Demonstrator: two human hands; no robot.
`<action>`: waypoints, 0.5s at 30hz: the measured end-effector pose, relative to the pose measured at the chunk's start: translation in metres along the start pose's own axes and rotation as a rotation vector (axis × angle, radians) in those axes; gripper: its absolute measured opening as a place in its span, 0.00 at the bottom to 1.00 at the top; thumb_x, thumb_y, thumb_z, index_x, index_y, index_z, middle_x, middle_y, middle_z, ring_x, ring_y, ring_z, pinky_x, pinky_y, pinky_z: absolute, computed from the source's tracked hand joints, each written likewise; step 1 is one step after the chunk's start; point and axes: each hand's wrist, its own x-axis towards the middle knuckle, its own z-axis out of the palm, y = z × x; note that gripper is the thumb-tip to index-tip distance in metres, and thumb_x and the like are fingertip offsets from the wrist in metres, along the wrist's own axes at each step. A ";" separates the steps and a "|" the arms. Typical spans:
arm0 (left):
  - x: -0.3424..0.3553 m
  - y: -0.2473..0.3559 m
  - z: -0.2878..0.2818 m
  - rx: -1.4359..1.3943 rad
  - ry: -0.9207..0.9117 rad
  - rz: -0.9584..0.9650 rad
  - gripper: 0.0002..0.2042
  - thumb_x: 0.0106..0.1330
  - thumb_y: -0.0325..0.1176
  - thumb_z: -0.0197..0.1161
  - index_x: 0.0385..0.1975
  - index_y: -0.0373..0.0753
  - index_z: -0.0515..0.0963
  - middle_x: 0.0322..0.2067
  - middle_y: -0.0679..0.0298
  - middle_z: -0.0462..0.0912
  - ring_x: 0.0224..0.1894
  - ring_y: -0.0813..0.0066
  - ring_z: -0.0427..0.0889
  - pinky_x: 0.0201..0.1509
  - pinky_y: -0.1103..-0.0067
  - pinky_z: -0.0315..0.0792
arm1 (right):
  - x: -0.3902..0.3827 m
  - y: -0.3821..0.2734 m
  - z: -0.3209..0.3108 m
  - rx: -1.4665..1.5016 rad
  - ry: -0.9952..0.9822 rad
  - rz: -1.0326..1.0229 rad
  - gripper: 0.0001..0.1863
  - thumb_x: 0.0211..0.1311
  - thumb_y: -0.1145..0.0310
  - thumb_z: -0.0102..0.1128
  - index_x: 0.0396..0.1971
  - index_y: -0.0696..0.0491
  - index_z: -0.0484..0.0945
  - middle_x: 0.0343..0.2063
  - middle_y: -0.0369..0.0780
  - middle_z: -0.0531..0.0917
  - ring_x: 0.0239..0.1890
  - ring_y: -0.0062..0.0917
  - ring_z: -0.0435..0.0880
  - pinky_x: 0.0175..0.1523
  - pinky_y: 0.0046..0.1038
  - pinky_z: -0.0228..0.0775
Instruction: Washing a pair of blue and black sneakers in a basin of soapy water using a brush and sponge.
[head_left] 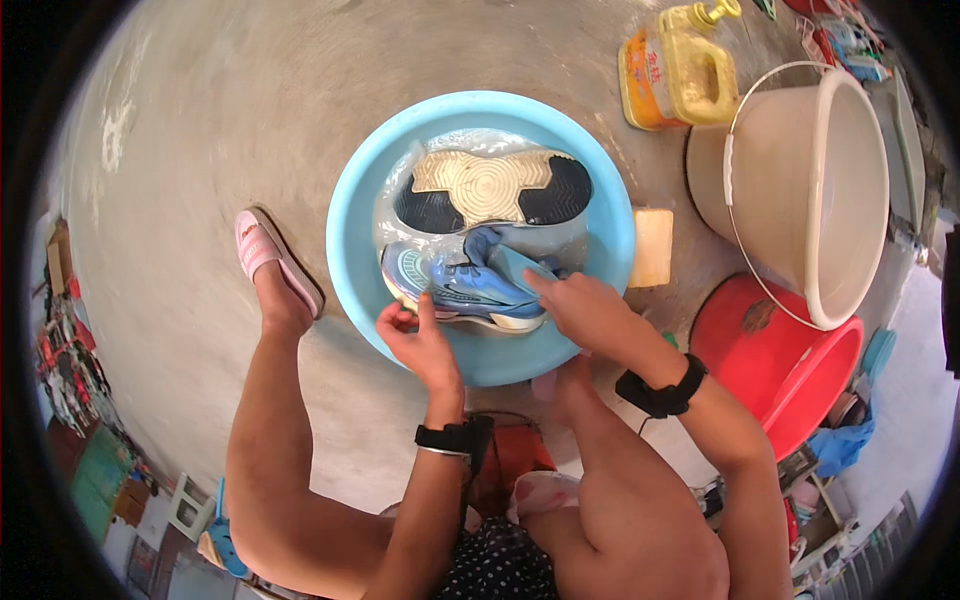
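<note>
a labelled jug (682,75) stands right of the basin (348,190) on concrete (220,130), left hand (420,345) spread against a shoe (470,290), right hand (582,308)'s grip unclear.

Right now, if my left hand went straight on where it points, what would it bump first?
Probably the blue shoe in the tub. Your left hand points at its near side; a fingertip may already touch it, but depth is unclear.

a smooth, scuffed grey-brown concrete floor (200,130) spreads ahead and left of the grip, marked by an irregular whitish patch (113,138). far left of the grip, slightly nearer, is a flat green panel (98,482); far right, a cluttered pale-framed rack (826,549). the light is bright.
</note>
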 end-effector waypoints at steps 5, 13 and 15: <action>0.005 0.003 -0.006 0.014 -0.063 -0.181 0.23 0.56 0.33 0.69 0.46 0.34 0.64 0.34 0.67 0.66 0.35 0.79 0.68 0.37 0.81 0.68 | 0.014 0.005 0.000 0.017 -0.084 -0.032 0.21 0.62 0.70 0.47 0.56 0.49 0.68 0.22 0.51 0.79 0.26 0.46 0.79 0.33 0.44 0.70; -0.031 -0.002 0.006 -0.257 -0.368 -0.618 0.20 0.62 0.38 0.63 0.48 0.35 0.66 0.42 0.58 0.74 0.39 0.68 0.77 0.35 0.71 0.77 | -0.014 0.007 0.007 0.081 -0.043 0.029 0.21 0.62 0.69 0.48 0.56 0.49 0.68 0.23 0.51 0.79 0.27 0.46 0.79 0.34 0.43 0.69; -0.009 -0.018 0.006 -0.286 -0.347 -0.622 0.18 0.62 0.37 0.63 0.47 0.35 0.68 0.40 0.59 0.76 0.37 0.68 0.78 0.34 0.69 0.77 | -0.015 0.001 0.008 0.146 -0.072 0.023 0.20 0.62 0.69 0.48 0.56 0.50 0.69 0.23 0.51 0.79 0.27 0.46 0.79 0.35 0.44 0.69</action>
